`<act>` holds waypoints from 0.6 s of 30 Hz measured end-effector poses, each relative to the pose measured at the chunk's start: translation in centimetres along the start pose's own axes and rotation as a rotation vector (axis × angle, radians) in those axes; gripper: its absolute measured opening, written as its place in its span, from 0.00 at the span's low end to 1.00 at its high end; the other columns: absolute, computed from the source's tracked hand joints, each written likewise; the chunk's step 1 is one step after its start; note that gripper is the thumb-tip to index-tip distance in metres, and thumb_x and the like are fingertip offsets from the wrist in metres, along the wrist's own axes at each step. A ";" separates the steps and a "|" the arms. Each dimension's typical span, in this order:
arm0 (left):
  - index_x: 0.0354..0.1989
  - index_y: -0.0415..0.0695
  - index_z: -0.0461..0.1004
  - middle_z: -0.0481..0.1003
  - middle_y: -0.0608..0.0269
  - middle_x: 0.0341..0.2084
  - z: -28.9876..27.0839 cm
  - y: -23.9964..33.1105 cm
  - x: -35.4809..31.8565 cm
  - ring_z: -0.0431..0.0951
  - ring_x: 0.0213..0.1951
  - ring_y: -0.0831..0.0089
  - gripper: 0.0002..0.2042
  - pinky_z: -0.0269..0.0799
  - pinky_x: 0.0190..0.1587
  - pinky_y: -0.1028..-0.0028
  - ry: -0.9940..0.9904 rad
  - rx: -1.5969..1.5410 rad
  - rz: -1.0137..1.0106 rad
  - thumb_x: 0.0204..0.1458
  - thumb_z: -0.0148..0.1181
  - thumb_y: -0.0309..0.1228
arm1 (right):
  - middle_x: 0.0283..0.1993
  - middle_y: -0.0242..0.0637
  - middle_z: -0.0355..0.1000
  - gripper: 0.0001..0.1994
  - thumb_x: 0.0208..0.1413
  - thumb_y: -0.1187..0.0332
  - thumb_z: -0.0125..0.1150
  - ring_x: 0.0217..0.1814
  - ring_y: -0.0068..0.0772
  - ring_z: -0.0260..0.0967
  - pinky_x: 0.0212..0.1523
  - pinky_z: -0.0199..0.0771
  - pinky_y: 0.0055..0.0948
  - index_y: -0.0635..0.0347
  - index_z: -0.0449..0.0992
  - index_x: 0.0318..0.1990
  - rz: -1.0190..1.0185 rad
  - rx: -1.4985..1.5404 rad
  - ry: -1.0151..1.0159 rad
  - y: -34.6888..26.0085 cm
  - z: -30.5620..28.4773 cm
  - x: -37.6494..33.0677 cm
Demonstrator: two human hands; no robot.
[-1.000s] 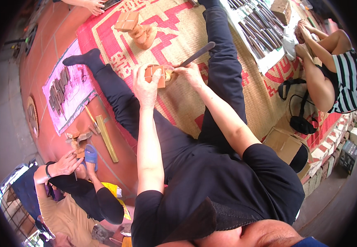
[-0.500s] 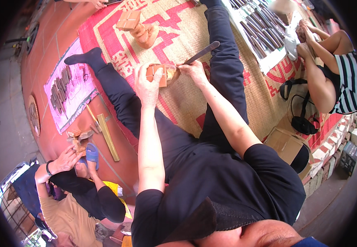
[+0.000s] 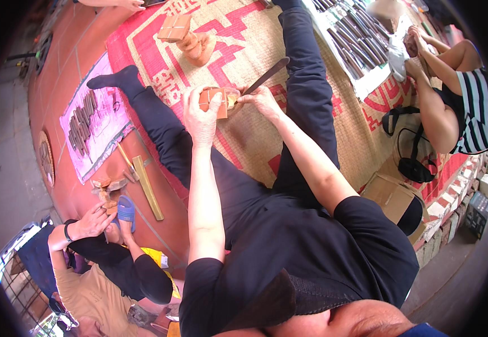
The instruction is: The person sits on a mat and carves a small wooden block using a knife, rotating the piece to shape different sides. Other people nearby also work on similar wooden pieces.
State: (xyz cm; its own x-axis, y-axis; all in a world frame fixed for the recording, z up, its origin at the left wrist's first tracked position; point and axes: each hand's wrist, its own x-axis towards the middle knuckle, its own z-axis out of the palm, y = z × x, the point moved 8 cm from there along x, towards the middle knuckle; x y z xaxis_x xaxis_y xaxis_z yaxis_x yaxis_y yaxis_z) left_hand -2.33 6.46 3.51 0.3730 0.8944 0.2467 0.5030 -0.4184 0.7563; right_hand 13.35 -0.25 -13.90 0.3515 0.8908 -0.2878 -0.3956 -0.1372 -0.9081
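Left hand [image 3: 200, 115]: is gripping the wooden piece [image 3: 222, 109]
Right hand [image 3: 263, 101]: is pinching the long dark tool [image 3: 270, 73]
Tool's far end: is swinging in toward the left hand, stroke likely continuing

no legible text, labels, numbers or signs

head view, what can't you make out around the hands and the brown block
In the head view:
- lower end of the dark tool: covered by the right hand; its contact with the brown block is unclear
- left hand: some fingertips hidden behind the block
- block's underside: turned away from the camera
- another person's hand: arm cut off by the top edge
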 end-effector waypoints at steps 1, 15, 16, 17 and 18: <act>0.44 0.44 0.75 0.72 0.58 0.39 0.0 -0.1 0.0 0.76 0.42 0.61 0.18 0.71 0.46 0.65 0.002 0.003 0.008 0.47 0.69 0.37 | 0.37 0.34 0.79 0.14 0.46 0.76 0.67 0.41 0.22 0.73 0.46 0.69 0.22 0.65 0.80 0.43 -0.013 -0.038 -0.017 -0.2 0.3 -0.1; 0.44 0.43 0.75 0.72 0.59 0.39 0.2 -0.2 0.0 0.76 0.43 0.61 0.18 0.71 0.46 0.65 -0.002 -0.006 0.014 0.47 0.69 0.36 | 0.34 0.35 0.79 0.10 0.50 0.74 0.64 0.36 0.22 0.72 0.41 0.69 0.23 0.66 0.81 0.40 0.076 0.147 0.099 0.4 -0.5 -0.3; 0.44 0.44 0.75 0.72 0.59 0.39 0.2 -0.2 0.0 0.76 0.43 0.61 0.17 0.71 0.47 0.65 -0.002 -0.002 0.013 0.47 0.69 0.36 | 0.34 0.35 0.79 0.10 0.50 0.74 0.64 0.35 0.22 0.72 0.41 0.69 0.23 0.67 0.80 0.40 0.063 0.174 0.119 0.7 -1.0 0.1; 0.44 0.44 0.75 0.72 0.59 0.39 0.3 -0.2 0.0 0.76 0.43 0.61 0.17 0.71 0.47 0.65 -0.001 0.001 0.012 0.47 0.69 0.36 | 0.34 0.35 0.78 0.10 0.50 0.74 0.64 0.35 0.21 0.72 0.41 0.69 0.23 0.67 0.80 0.41 0.049 0.202 0.138 1.0 -1.5 0.3; 0.44 0.44 0.74 0.72 0.59 0.39 0.3 -0.2 0.0 0.76 0.43 0.61 0.17 0.71 0.47 0.65 0.000 0.004 0.009 0.47 0.69 0.36 | 0.33 0.33 0.78 0.09 0.51 0.74 0.64 0.34 0.21 0.72 0.39 0.69 0.22 0.68 0.80 0.40 0.033 0.153 0.129 0.7 -1.2 0.3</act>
State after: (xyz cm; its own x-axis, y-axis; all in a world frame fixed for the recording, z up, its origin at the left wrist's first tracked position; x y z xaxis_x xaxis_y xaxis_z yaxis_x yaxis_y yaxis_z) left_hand -2.20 6.48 3.17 0.3774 0.8907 0.2535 0.5025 -0.4269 0.7518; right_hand 14.20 -0.64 -15.01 0.4380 0.8227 -0.3624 -0.5299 -0.0894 -0.8433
